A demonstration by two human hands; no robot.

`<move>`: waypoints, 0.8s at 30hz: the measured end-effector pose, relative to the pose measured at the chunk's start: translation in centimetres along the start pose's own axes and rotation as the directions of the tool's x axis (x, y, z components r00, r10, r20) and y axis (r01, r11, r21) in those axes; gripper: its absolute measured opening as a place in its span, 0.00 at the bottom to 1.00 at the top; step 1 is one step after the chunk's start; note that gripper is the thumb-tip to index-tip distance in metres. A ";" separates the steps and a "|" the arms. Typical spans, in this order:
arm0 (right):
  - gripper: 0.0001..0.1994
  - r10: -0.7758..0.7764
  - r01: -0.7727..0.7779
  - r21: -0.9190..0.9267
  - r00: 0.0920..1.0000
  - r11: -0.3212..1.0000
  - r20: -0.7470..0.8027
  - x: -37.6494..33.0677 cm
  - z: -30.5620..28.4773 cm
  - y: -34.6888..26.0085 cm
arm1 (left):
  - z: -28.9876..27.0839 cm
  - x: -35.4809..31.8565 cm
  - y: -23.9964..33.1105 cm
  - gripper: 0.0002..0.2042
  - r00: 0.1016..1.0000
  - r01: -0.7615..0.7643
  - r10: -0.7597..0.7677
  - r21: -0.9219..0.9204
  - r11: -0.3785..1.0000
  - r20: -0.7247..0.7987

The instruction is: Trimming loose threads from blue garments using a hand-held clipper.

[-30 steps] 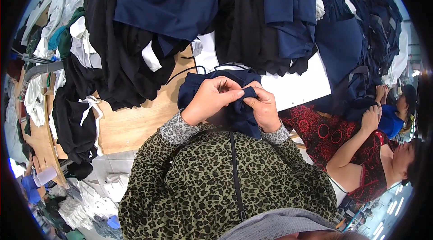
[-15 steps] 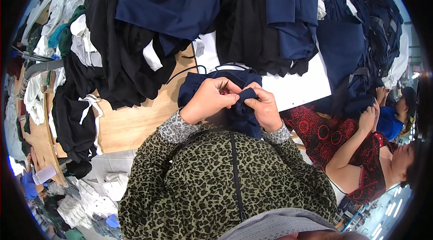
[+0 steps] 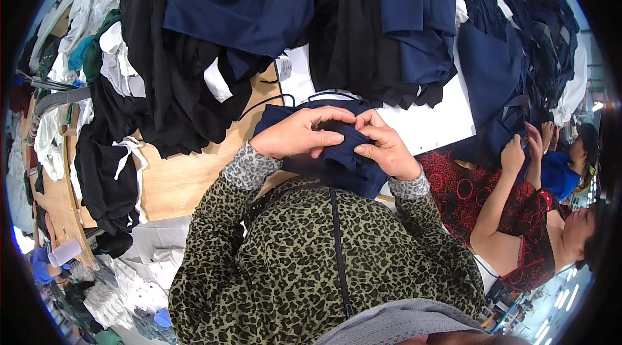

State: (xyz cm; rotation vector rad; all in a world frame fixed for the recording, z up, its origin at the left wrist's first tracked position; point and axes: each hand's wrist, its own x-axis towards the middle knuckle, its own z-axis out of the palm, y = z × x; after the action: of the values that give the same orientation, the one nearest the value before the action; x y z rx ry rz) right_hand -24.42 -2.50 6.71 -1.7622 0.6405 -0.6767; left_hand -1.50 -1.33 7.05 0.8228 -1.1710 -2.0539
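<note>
No readable text; marks on white tag [image 3: 284, 68] too small.

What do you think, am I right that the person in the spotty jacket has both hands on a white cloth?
Not quite: the cloth is dark blue, not white, as the head view shows. The rest is right: the left hand and right hand are both on it, and the jacket is spotty.

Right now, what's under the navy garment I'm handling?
Wooden tabletop shows left of the navy garment, and a white sheet to its right; whatever lies directly beneath is covered.
</note>
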 end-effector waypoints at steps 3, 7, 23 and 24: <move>0.10 0.159 -0.156 -0.033 0.979 0.987 0.124 0.4 -1.2 -1.5 | -0.8 0.3 -0.3 0.18 0.984 0.077 -0.085 0.055 0.996 0.159; 0.07 0.346 -0.343 -0.058 0.936 0.938 0.065 0.4 -1.7 -2.6 | -0.8 0.8 -0.5 0.18 0.960 0.143 -0.151 0.051 0.988 0.235; 0.28 0.269 -0.256 0.098 0.948 0.962 -0.172 0.0 -2.0 -1.7 | -0.7 -0.1 -1.9 0.13 0.991 0.004 -0.033 0.210 0.978 0.132; 0.28 0.269 -0.255 0.098 0.948 0.962 -0.172 0.0 -2.0 -1.7 | -0.7 -0.2 -1.8 0.13 0.991 0.004 -0.033 0.210 0.978 0.132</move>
State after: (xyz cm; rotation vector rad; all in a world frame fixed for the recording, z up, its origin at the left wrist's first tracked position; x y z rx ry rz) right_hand -25.74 -3.33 8.88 -1.5211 0.9465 -0.6728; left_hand -1.27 -0.80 5.22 0.8049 -1.4793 -2.0515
